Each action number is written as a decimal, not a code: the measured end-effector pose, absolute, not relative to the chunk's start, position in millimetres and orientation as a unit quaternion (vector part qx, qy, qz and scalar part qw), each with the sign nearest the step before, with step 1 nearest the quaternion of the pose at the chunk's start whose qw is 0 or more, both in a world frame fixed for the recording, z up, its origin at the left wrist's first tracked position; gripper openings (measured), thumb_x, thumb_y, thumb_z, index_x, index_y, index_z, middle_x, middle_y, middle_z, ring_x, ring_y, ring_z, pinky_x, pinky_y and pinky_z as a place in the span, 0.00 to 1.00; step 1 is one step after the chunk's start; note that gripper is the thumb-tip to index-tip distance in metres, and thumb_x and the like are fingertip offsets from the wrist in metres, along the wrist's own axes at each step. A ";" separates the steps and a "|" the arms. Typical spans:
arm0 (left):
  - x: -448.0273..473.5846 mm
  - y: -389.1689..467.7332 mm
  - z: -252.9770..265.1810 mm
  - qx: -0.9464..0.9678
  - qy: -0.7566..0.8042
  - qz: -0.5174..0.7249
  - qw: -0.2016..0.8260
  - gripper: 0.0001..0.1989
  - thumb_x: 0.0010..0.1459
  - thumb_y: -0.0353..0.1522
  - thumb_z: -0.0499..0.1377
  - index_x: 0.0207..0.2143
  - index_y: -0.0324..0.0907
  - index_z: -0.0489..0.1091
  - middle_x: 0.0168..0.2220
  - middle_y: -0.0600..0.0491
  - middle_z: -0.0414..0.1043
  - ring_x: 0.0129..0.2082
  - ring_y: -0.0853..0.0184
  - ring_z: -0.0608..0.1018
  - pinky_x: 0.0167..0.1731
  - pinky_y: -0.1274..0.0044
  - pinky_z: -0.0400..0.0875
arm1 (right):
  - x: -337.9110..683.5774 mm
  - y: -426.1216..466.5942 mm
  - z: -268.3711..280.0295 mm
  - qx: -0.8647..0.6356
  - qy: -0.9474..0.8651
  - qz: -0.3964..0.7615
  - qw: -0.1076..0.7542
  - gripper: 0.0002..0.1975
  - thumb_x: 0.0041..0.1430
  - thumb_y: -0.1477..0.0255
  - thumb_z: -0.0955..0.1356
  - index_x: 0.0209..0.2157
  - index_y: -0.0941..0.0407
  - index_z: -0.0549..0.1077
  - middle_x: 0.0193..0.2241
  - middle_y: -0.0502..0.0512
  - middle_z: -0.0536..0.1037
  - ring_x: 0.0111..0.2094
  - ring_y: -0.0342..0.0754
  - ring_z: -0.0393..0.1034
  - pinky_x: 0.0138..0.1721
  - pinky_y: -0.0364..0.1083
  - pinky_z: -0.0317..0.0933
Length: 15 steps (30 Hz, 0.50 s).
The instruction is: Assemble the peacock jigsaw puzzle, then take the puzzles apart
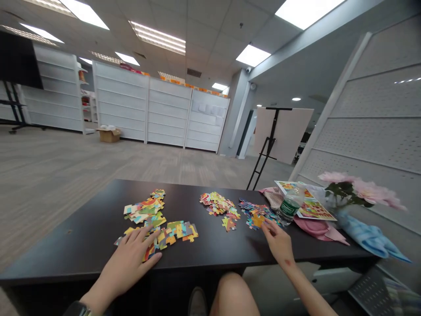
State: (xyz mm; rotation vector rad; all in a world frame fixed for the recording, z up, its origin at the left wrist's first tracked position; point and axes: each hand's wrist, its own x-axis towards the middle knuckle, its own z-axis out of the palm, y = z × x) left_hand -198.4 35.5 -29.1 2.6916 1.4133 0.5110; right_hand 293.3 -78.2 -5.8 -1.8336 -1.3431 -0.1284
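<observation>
My left hand (130,256) rests palm down with fingers spread over the near side of a group of colourful jigsaw pieces (148,210), some overlapping. A strip of pieces (182,230) extends to the right of its fingertips. My right hand (279,243) pinches an orange-yellow puzzle piece (257,220) at the near edge of a blue and purple pile of pieces (253,208). Between the hands lies a heap of yellow and red pieces (219,204), with a small cluster (229,223) on its near side. The right fingertips partly cover the held piece.
Beyond my right hand, a plastic bottle (291,204) stands on the dark table (226,250). Around it lie printed picture sheets (317,206), a pink cloth (317,229) and a blue cloth (365,235). Pink flowers (358,188) rise at the right, and an easel (270,145) stands behind the table.
</observation>
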 end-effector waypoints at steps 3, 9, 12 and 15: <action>-198.0 35.8 -29.6 0.871 0.459 0.174 0.033 0.28 0.64 0.50 0.53 0.63 0.55 0.64 0.65 0.47 0.63 0.63 0.49 0.65 0.60 0.56 0.59 | 303.5 -69.3 -0.2 -0.713 -0.612 -0.049 0.340 0.21 0.55 0.52 0.68 0.39 0.54 0.81 0.48 0.62 0.81 0.52 0.60 0.73 0.58 0.59 0.61; -197.2 40.5 -37.3 0.864 0.460 0.202 0.029 0.25 0.61 0.50 0.56 0.57 0.52 0.70 0.67 0.47 0.59 0.67 0.49 0.57 0.63 0.53 0.52 | 312.0 -59.9 -7.1 -0.730 -0.641 -0.068 0.226 0.18 0.61 0.64 0.64 0.44 0.56 0.81 0.50 0.63 0.80 0.54 0.60 0.71 0.60 0.60 0.59; -191.2 43.5 -32.5 0.855 0.481 0.194 0.029 0.24 0.62 0.46 0.56 0.60 0.55 0.67 0.67 0.47 0.57 0.67 0.46 0.57 0.63 0.46 0.46 | 305.1 -53.7 -9.2 -0.737 -0.635 -0.094 0.213 0.19 0.61 0.67 0.63 0.48 0.58 0.79 0.55 0.67 0.75 0.58 0.62 0.67 0.62 0.63 0.56; -181.6 46.5 -21.1 0.852 0.488 0.184 0.052 0.21 0.61 0.41 0.56 0.57 0.54 0.70 0.67 0.48 0.57 0.68 0.44 0.53 0.61 0.47 0.49 | 270.1 -44.2 -10.5 -0.702 -0.679 -0.068 0.205 0.23 0.64 0.63 0.63 0.55 0.57 0.74 0.61 0.65 0.69 0.62 0.60 0.62 0.64 0.60 0.54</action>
